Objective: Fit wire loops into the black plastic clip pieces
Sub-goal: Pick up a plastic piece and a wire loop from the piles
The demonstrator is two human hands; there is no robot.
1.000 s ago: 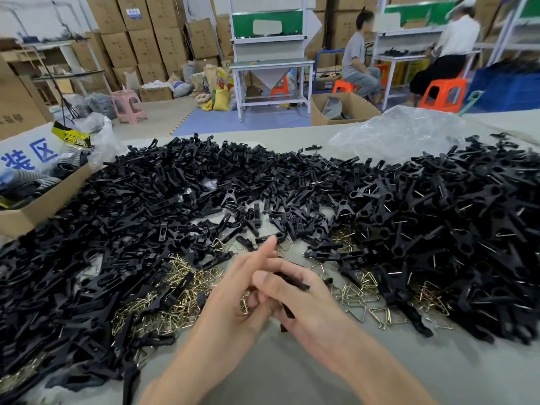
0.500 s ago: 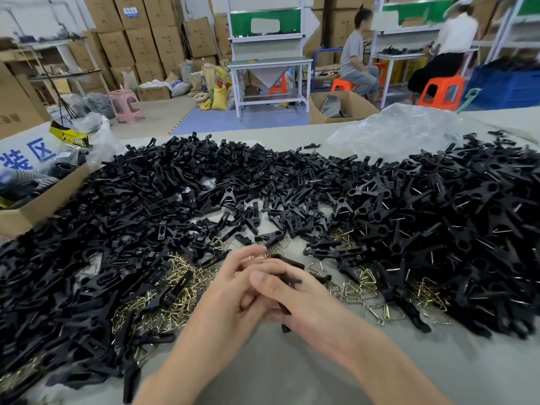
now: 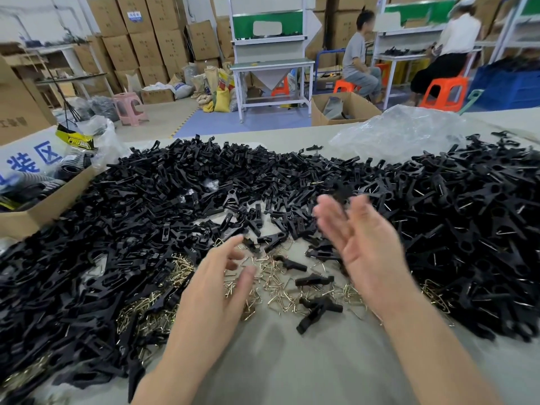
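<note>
Head view: 0.5 s ago both hands clasped 1 clip together; now they are parted, holding nothing. Raised and blurred, the right hand point(image 3: 365, 249) has its fingers spread; the left hand point(image 3: 216, 287), fingers loose, hangs over brass-coloured triangular wire loops point(image 3: 274, 285). I judge that piece finished and tossed. Heaps of black plastic clip pieces point(image 3: 175, 194) crowd left, far, right; bare grey worktop point(image 3: 306, 369) lies near.

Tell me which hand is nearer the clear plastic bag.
Right. The right hand is raised in front of the plastic bag; the left hand is lower and further left, over the wire loops.
</note>
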